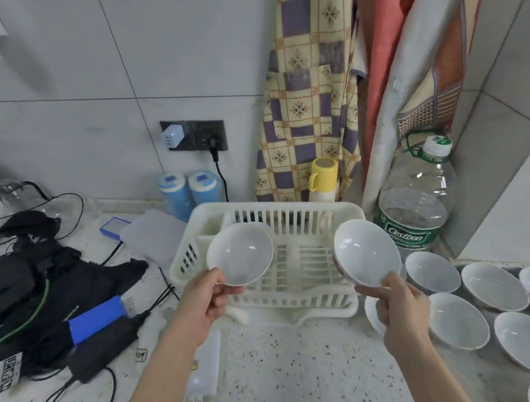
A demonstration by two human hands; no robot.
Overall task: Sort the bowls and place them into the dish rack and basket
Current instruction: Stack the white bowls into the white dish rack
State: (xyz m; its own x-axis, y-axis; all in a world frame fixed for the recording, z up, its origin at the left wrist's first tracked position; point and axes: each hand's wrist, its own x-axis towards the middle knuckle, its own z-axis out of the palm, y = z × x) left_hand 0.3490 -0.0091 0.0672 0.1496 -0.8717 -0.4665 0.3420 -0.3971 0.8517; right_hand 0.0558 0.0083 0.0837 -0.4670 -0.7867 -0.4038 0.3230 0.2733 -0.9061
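1. While both hands are raised over the speckled bench (295, 380), each one holds a white bowl above the cream plastic dish rack (270, 230).
2. Left hand (203, 305): its grip is pinched on the near rim of the left bowl (240, 259), thumb on the inner side and the other fingers underneath. This bowl is tipped so its opening faces up and toward the camera, over the left part of the rack.
3. Right hand (400, 309): its grip is pinched on the lower rim of the right bowl (365, 252), thumb on the inside edge. This bowl is tilted more steeply, its hollow facing the camera and slightly left; as seen, its oval outline runs from upper left to lower right. A reddish band shows along its outer lower edge.
4. The dish rack sits on the bench against the wall side, its slotted floor bare beneath the two bowls.
5. More white bowls (494, 286) stand mouth-up in a cluster on the bench to the right of the rack, several touching or just beside one another; one is partly hidden behind the right hand.
6. A large clear water bottle (417, 202) stands just beside the rack's right end.
7. Black bags and cables (35, 296) lie on the left of the bench, well apart from the bowls.
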